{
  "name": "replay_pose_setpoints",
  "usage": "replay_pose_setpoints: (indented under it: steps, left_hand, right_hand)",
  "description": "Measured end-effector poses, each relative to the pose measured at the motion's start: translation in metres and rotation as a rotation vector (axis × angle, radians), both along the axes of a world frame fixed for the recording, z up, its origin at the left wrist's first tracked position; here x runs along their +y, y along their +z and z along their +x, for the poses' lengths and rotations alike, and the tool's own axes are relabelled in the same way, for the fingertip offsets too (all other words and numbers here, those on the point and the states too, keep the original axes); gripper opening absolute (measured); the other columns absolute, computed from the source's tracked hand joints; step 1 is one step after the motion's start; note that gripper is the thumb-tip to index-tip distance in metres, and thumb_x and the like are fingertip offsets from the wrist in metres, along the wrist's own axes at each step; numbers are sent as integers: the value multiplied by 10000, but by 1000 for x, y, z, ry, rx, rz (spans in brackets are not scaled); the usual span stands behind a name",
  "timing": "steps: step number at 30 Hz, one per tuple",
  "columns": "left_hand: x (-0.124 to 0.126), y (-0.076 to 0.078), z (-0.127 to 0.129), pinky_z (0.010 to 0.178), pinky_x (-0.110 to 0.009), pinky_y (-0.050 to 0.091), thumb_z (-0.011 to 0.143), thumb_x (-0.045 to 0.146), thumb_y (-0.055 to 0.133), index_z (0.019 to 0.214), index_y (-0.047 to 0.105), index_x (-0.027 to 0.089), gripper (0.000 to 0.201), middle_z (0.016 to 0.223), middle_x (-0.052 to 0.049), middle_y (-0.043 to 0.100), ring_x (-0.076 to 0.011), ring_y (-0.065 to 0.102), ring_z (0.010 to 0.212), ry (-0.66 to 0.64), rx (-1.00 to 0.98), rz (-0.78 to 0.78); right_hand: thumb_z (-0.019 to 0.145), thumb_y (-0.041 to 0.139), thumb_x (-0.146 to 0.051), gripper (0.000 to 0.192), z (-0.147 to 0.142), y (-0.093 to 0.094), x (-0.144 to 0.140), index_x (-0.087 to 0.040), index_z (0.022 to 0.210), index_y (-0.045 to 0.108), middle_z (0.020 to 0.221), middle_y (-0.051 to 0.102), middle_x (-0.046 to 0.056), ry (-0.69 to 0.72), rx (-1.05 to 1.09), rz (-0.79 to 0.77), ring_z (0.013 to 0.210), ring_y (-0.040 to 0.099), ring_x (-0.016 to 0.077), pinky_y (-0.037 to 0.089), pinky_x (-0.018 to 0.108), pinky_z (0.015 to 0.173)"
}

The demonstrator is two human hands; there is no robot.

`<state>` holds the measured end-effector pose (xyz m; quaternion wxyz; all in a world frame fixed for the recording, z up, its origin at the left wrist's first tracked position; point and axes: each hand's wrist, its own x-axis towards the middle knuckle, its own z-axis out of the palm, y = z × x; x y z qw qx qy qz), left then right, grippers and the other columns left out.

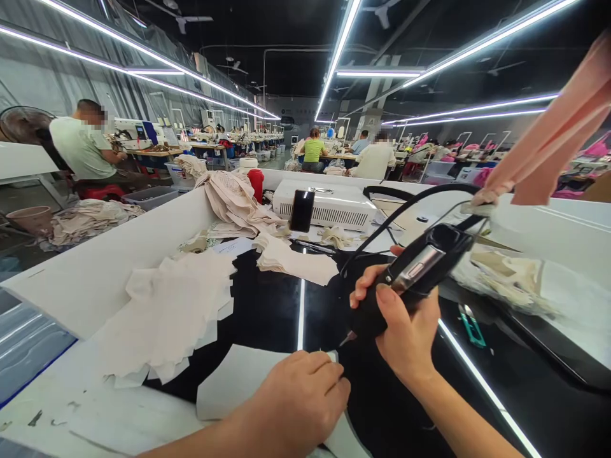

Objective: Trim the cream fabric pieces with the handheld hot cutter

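My right hand (405, 318) is wrapped around a black corded handheld tool (410, 273) with a silver panel and a thin pointed metal tip. That tip points down and left, close to my left hand (300, 401). The left fingers are curled and closed at the edge of a white fabric piece (238, 378) lying on the glossy black table surface (267, 305). My hand covers part of that piece. A strip of pink cloth (539, 146) is tied near the tool's upper end and stretches up to the right.
Stacked pale fabric pieces (167, 312) lie at left, with a smaller stack (296, 257) farther back. Behind stand a phone (302, 211) and a white vented box (329, 203). Teal thread snips (471, 326) lie right. A black cable (377, 235) arches behind the tool. Co-workers sit beyond the low white wall.
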<state>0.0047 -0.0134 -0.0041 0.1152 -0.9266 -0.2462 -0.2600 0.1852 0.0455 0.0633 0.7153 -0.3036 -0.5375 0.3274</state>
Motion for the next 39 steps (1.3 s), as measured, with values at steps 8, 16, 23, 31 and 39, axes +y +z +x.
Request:
replay_pose_setpoints:
  steps: [8, 16, 23, 31, 39]
  left_hand:
    - [-1, -7, -2, 702, -313, 565, 1123, 61, 531, 1040, 682, 124, 184, 1060, -71, 782, -195, 747, 946, 8, -119, 82]
    - [0, -4, -2, 744, -315, 588, 1151, 73, 494, 1031, 692, 128, 238, 1085, -59, 797, -197, 758, 962, 19, -182, 88]
    - [-1, -5, -2, 734, -318, 611, 1142, 63, 499, 1059, 706, 123, 231, 1112, -57, 810, -199, 769, 961, 17, -199, 79]
    - [-5, -8, -6, 726, -326, 636, 1136, 73, 525, 1088, 724, 131, 213, 1129, -57, 821, -211, 777, 968, 26, -196, 42]
    - [-9, -7, -10, 768, -318, 644, 1153, 113, 523, 1165, 740, 139, 219, 1231, -55, 825, -207, 780, 973, 50, -187, 40]
  right_hand:
    - [944, 871, -399, 373, -3, 1, -1, -301, 1227, 648, 855, 709, -48, 68, 69, 35, 620, 673, 153, 620, 295, 561]
    - [926, 916, -417, 314, -7, 5, -3, -286, 1103, 693, 843, 726, -39, 115, 136, 46, 626, 671, 139, 636, 267, 543]
    - [929, 920, -421, 328, -8, 2, -5, -292, 1120, 687, 859, 727, -40, 137, 129, 54, 639, 676, 142, 640, 267, 547]
    - [949, 902, -419, 393, -8, -3, -6, -302, 1246, 673, 862, 732, -41, 130, 117, 58, 644, 688, 149, 644, 276, 573]
    - [963, 888, -420, 401, -9, -3, -8, -305, 1267, 652, 861, 724, -48, 127, 86, 55, 639, 684, 150, 649, 286, 582]
